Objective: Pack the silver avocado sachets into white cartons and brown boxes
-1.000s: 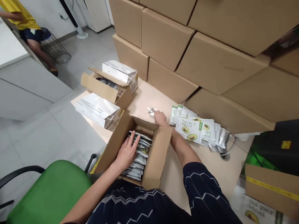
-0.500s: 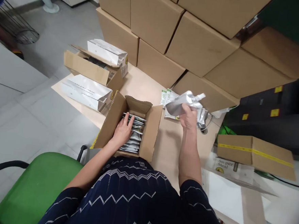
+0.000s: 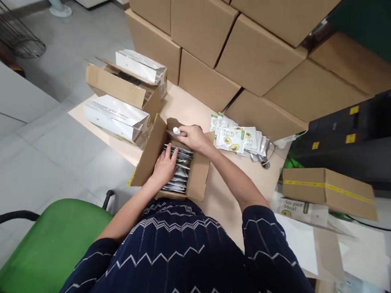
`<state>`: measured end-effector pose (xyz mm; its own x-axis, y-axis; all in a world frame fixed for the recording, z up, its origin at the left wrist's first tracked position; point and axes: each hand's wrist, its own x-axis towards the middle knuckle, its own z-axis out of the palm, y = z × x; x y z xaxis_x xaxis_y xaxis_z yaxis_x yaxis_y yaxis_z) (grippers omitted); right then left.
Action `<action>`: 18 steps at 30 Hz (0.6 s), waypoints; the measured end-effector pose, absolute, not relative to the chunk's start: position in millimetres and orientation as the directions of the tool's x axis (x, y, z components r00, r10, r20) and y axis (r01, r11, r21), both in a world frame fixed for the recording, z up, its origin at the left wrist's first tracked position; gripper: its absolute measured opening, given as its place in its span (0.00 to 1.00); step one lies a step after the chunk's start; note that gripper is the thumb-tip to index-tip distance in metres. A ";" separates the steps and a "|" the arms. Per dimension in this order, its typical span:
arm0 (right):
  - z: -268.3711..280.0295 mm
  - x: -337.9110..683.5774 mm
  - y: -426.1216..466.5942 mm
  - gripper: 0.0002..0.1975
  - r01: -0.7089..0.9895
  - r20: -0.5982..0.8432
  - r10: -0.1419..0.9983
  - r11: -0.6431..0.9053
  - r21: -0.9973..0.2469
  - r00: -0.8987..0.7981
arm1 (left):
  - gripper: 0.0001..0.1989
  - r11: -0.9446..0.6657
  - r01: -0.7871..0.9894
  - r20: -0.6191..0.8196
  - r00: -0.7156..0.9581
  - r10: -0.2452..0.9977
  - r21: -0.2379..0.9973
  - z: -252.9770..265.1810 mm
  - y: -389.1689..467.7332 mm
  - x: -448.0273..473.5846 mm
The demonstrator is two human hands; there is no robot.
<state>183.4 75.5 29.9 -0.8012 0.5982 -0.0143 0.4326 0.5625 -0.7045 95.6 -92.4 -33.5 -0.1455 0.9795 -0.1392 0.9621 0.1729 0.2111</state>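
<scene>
An open cardboard box (image 3: 199, 178) stands on the table in front of my body, with a row of flat silver pouches (image 3: 180, 173) packed upright in it. My left hand (image 3: 164, 166) lies on the pouches at the box's left side, fingers stretched out and slightly apart. At the far end of the box, my right hand (image 3: 193, 137) grips a silver spouted pouch (image 3: 176, 130). Its white cap points up and left; most of its body is hidden by the fingers and the box.
More avocado-printed pouches (image 3: 231, 140) lie in a pile on the table, right of the box. White cartons (image 3: 117, 116) and another open cardboard box (image 3: 116, 85) stand to the left. Large stacked boxes (image 3: 207, 78) form a wall behind. A green chair (image 3: 51, 243) is at lower left.
My right hand has carried the silver spouted pouch left, from above the pile to the far end of the box. My left hand stays on the packed pouches.
</scene>
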 end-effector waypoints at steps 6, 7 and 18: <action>-19.1 172.8 83.8 0.10 0.626 -0.263 0.583 0.600 -0.498 -0.769 | 0.36 0.165 0.962 -0.119 -0.141 0.983 0.218 -35.8 -93.8 96.4; -23.5 172.6 83.9 0.10 0.625 -0.289 0.560 0.623 -0.470 -0.776 | 0.36 0.161 0.962 -0.118 -0.138 0.983 0.222 -35.8 -93.8 96.6; -25.0 150.9 79.6 0.12 0.621 -0.506 0.396 0.656 -0.429 -0.767 | 0.43 0.155 0.960 -0.124 -0.129 0.984 0.232 -38.9 -87.9 93.4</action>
<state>150.9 79.6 -25.0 -0.7665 0.3957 -0.5058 0.6214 0.6559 -0.4285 93.4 -87.9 -38.9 -0.1292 0.9838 -0.1244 0.9603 0.1554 0.2316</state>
